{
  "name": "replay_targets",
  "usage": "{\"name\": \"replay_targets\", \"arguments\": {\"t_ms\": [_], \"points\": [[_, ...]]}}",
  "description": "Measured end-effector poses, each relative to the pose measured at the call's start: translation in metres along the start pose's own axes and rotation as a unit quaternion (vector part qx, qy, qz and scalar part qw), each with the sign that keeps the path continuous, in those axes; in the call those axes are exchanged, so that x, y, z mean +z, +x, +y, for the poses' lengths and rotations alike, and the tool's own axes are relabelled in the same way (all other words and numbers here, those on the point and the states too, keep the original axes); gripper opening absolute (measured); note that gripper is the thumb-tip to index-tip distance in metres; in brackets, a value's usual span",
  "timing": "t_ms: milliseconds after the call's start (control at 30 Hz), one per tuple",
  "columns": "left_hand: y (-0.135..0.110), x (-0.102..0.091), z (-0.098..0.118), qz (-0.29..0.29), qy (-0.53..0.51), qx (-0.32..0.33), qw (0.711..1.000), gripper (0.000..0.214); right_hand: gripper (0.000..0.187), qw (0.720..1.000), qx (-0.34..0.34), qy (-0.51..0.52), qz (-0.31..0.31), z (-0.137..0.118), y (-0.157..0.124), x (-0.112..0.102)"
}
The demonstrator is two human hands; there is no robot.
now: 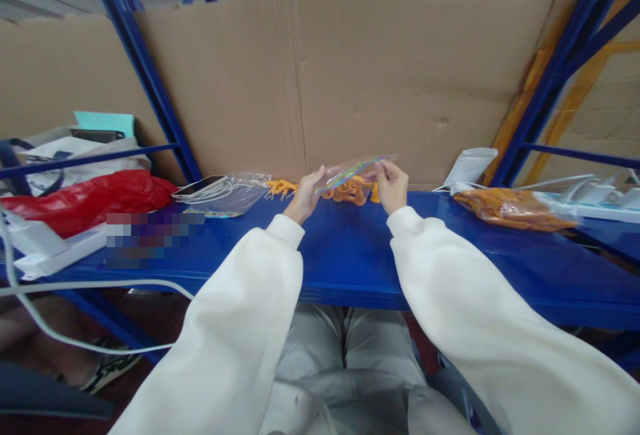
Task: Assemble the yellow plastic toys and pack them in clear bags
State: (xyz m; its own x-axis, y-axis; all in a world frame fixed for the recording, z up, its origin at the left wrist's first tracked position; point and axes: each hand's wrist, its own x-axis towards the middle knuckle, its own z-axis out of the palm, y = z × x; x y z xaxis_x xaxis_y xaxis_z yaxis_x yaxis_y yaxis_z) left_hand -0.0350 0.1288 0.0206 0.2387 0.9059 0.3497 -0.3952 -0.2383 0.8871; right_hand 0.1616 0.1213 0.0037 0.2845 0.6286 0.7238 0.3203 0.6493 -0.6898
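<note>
A clear plastic bag (350, 172) with a colourful strip along one edge is stretched between my two hands above the blue shelf. My left hand (306, 196) grips its left end. At the other end, my right hand (391, 186) pinches the bag between thumb and fingers. Behind and below the bag lie orange plastic pieces (354, 192), partly hidden by it. More orange pieces with small metal-looking bits (281, 187) rest just left of my left hand. Whether anything is inside the bag, I cannot tell.
Left on the blue shelf (350, 255) lie another clear bag (230, 198), a phone with a white cable (203, 188), a red plastic bag (95, 202) and a power strip (65, 248). An orange packet (515, 207) sits right. Cardboard (400, 82) stands behind.
</note>
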Motion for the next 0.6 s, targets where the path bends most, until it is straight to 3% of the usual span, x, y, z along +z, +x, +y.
{"name": "replay_targets", "arguments": {"t_ms": [400, 500, 600], "points": [[0.002, -0.002, 0.003, -0.017, -0.014, 0.088, 0.996, 0.037, 0.046, 0.993, -0.103, 0.049, 0.014, -0.003, 0.000, 0.003], [0.002, -0.003, 0.002, -0.019, -0.005, 0.081, 0.997, 0.037, 0.041, 0.993, -0.091, 0.062, 0.029, 0.005, 0.004, 0.003], [0.002, -0.006, 0.000, -0.012, 0.002, 0.075, 0.997, 0.039, 0.038, 0.996, -0.035, 0.058, 0.055, 0.018, 0.009, 0.000]]}}
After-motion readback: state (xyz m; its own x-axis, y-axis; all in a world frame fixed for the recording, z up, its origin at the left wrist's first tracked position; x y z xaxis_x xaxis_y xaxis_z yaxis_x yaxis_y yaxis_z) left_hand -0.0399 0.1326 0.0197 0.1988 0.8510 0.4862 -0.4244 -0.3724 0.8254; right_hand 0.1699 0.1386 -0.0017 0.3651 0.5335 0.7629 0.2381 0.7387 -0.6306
